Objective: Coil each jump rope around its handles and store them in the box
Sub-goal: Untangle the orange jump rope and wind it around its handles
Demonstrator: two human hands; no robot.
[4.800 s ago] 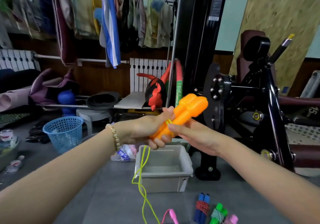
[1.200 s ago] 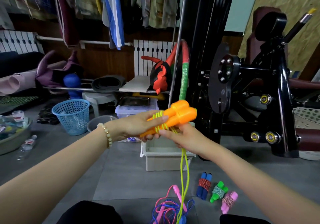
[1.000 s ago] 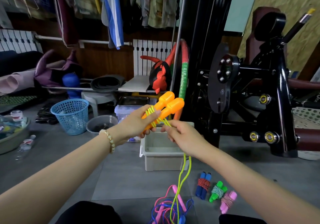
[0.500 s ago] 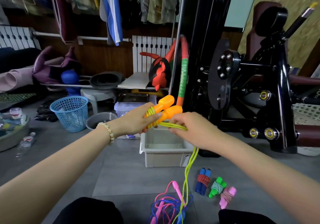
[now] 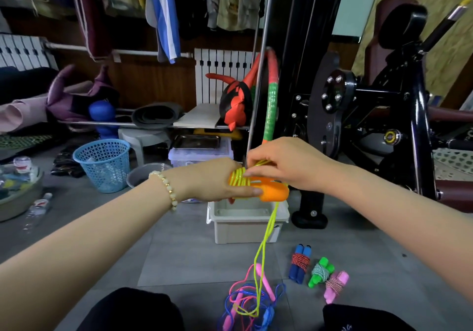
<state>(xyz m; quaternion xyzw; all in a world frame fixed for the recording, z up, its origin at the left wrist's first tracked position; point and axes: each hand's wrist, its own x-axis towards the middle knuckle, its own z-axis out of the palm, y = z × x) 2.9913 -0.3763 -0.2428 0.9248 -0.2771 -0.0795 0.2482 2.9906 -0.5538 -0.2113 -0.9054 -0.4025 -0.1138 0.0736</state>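
Orange plastic, smooth and matte, makes up the two handles (image 5: 271,192), which are held side by side as one bundle, lying almost level with their broad rounded ends pointing right. A thin yellow-green rope (image 5: 266,238) is wound in several close turns around their narrower left part, and from the broad ends a doubled strand hangs straight down to the floor (image 5: 179,261), ending in a loop among the loose pink and blue ropes (image 5: 245,302). The left hand (image 5: 212,179) grips the handles at the wound part, thumb stretched along the near side and fingers tucked behind. The right hand (image 5: 286,161) arches over the top, its curled fingertips pinching the rope just above the coils. The bundle hangs in the air directly above the open grey box (image 5: 245,231), which stands on the floor. To the right of the box lie three finished bundles: blue-handled (image 5: 299,264), green-handled (image 5: 321,272) and pink-handled (image 5: 335,286). Half a second ago the handles tilted up and away with the right hand drawing the rope out sideways on their right; now they have dropped level and that hand has come up over them, and the band of turns looks wider.
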